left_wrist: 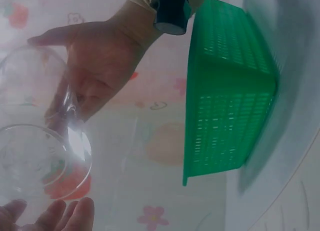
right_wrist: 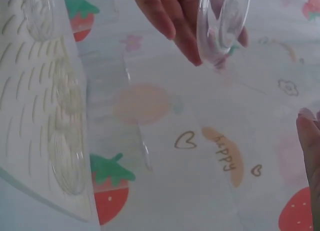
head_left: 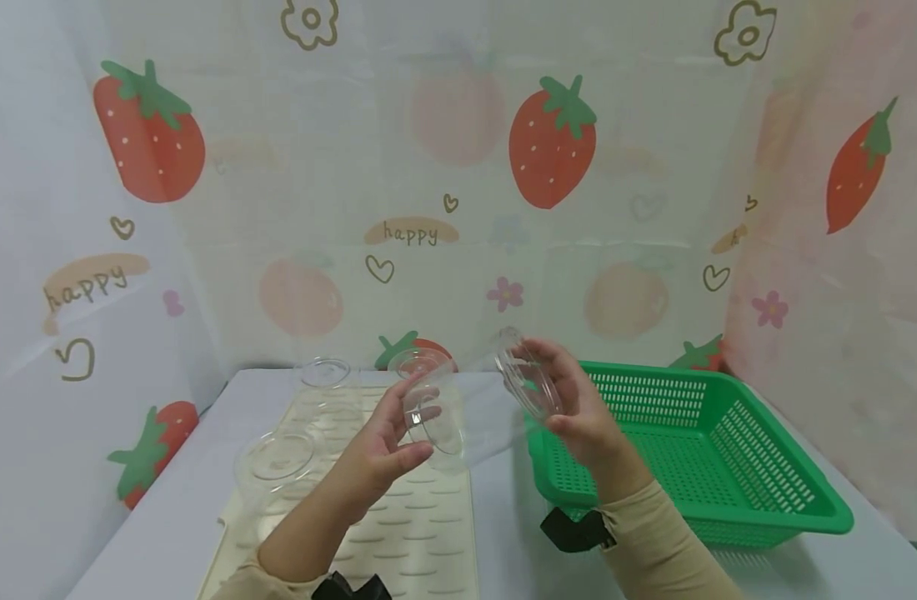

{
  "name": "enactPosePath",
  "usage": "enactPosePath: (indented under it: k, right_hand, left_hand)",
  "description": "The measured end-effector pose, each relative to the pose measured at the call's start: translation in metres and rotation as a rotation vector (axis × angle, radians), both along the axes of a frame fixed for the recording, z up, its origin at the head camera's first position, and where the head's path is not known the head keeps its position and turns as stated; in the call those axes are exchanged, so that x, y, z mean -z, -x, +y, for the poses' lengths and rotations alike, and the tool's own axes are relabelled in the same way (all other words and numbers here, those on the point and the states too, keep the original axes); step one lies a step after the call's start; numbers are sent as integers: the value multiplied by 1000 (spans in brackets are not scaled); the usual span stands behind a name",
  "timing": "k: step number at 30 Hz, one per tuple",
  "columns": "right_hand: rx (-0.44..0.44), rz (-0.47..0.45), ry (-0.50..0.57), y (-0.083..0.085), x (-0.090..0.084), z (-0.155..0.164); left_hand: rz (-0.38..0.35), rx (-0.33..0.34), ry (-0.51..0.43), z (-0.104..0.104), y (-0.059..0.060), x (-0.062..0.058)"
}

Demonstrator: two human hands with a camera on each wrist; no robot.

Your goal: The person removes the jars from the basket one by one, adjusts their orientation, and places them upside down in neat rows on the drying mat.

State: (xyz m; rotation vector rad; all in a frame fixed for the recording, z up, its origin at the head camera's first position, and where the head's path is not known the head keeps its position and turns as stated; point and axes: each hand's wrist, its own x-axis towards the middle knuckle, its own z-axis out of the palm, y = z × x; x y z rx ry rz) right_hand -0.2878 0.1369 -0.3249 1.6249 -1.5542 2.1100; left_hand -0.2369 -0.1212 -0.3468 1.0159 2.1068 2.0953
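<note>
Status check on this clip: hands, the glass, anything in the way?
Left hand and right hand both grip one clear glass, held sideways in the air. Green basket to the right. Nothing blocking.

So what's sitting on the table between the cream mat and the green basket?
Nothing. In the head view a bare strip of table separates the cream mat from the green basket; the clear cup held by both hands hovers above it.

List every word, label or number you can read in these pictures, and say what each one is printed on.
"happy" – on the backdrop cloth, on the tan patch at centre.
"happy" – same cloth, tan patch at left.
"happy" – the cloth in the right wrist view, seen sideways.
Tan patch at right: too cut off to read.
Cups, basket, mat: no text.
</note>
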Motion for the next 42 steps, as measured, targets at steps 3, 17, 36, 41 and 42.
enactPosePath:
  k: [3,17,36,41,42]
  right_hand:
    - [-17,-23,52,-2,3,-5]
    - [-52,-83,111,-8,14,-24]
    - [-43,-113,-138,-3,6,-10]
    - [20,-95,-227,0,1,-1]
    - [28,-86,-240,0,-1,1]
  left_hand:
    - [-4,23,-48,1,1,2]
    - [-62,206,-327,1,1,4]
    - [16,43,-282,-13,-3,-6]
    - [-10,-28,-216,-16,-5,-10]
    - [-15,-51,-189,-17,-5,-11]
